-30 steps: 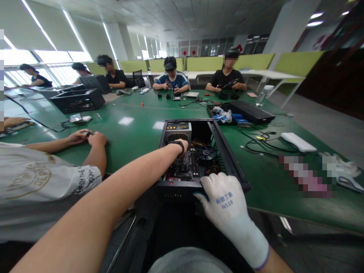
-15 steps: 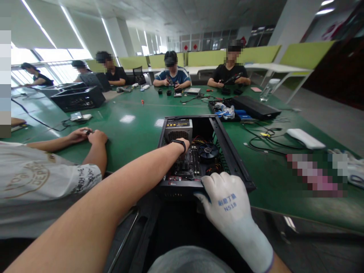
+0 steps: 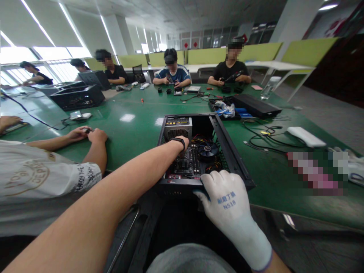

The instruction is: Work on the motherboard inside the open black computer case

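Observation:
An open black computer case (image 3: 238,161) lies in front of me at the table's near edge. In it are a power supply (image 3: 182,122), a motherboard (image 3: 184,167) and a round black cooling fan (image 3: 208,149). My bare left hand (image 3: 184,141), with a black band at the wrist, reaches down into the case beside the power supply. Its fingers are hidden from me. My right hand (image 3: 224,189), in a white glove with blue print, is closed around the near rim of the case, thumb below and fingers over the top.
On my left a co-worker's hands (image 3: 92,135) hold a small thing. Cables (image 3: 264,140), a white box (image 3: 305,137) and a tray of blue items (image 3: 227,110) lie to the right. Across the green table (image 3: 136,132) several people sit; another black case (image 3: 78,98) stands far left.
Both hands keep nearly the same places; my left hand has shifted very slightly inside the case. The view has tilted a little, and the case stays put.

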Available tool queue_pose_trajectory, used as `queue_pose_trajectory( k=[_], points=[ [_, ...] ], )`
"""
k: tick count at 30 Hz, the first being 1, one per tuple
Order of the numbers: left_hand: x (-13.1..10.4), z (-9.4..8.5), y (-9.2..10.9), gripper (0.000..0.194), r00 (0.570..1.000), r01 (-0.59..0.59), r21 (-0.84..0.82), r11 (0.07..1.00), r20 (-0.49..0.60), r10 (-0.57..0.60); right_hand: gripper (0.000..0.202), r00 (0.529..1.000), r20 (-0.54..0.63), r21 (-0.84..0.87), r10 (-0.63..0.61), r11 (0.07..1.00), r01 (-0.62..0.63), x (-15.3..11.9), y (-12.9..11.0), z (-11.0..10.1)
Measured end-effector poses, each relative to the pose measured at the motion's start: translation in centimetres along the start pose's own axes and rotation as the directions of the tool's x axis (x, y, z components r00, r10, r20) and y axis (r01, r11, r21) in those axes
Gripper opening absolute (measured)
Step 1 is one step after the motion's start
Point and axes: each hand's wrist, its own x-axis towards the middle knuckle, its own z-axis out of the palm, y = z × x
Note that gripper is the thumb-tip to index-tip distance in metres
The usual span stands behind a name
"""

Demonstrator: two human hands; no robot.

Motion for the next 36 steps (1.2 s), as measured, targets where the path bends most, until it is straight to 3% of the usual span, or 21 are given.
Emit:
queue_pose_trajectory(
  k=[6,25,36],
  points=[
    [0.5,0.3,-0.2,0.073,1.0,0.0,-0.049,0.999,-0.015,-0.001,0.023,1.0,0.0,-0.002,0.001,1.0,-0.001,0.0,0.0,0.0],
    [1.7,1.1,-0.4,0.072,1.0,-0.027,0.022,0.999,-0.002,0.027,0.022,1.0,0.008,-0.007,-0.001,1.0,0.001,0.0,-0.1,0.0],
    [-0.1,0.0,0.3,0.065,0.999,-0.031,0.033,0.999,0.018,0.031,0.023,1.0,0.009,-0.009,0.003,1.0,-0.003,0.0,-0.1,-0.2]
  ],
)
